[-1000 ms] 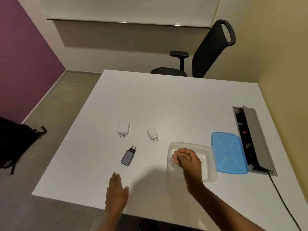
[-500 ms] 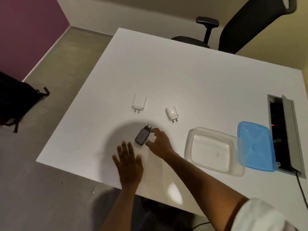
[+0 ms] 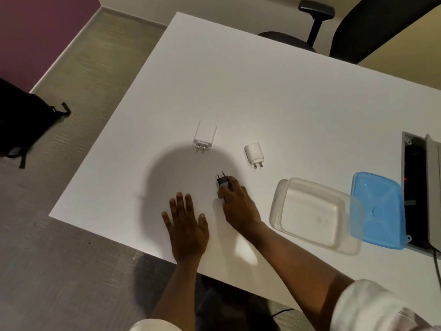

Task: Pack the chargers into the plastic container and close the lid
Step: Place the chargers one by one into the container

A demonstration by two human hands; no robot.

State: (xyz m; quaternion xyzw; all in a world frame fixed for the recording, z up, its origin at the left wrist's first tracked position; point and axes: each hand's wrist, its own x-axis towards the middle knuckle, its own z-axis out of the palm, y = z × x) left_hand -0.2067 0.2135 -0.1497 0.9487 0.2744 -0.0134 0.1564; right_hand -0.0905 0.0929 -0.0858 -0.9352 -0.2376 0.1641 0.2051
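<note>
A dark grey charger point(image 3: 223, 182) sits in the grip of my right hand point(image 3: 236, 206), prongs pointing away from me, near the middle of the white table point(image 3: 262, 91). Two white chargers lie flat farther back: a square one point(image 3: 204, 136) to the left and a smaller rounded one point(image 3: 254, 154) to the right. The clear plastic container point(image 3: 312, 213) stands open and empty to the right of my right hand. Its blue lid point(image 3: 378, 211) lies beside it, overlapping its right rim. My left hand point(image 3: 185, 225) rests flat on the table with fingers spread.
An open cable box point(image 3: 420, 187) is set into the table at the right edge, with a cable running down from it. A black office chair point(image 3: 346, 29) stands behind the table. A black bag point(image 3: 21, 118) lies on the floor at the left.
My right hand left the container, reached left to the dark charger and closed its fingers on it. My view has tilted down and nearer. The left hand has stayed flat.
</note>
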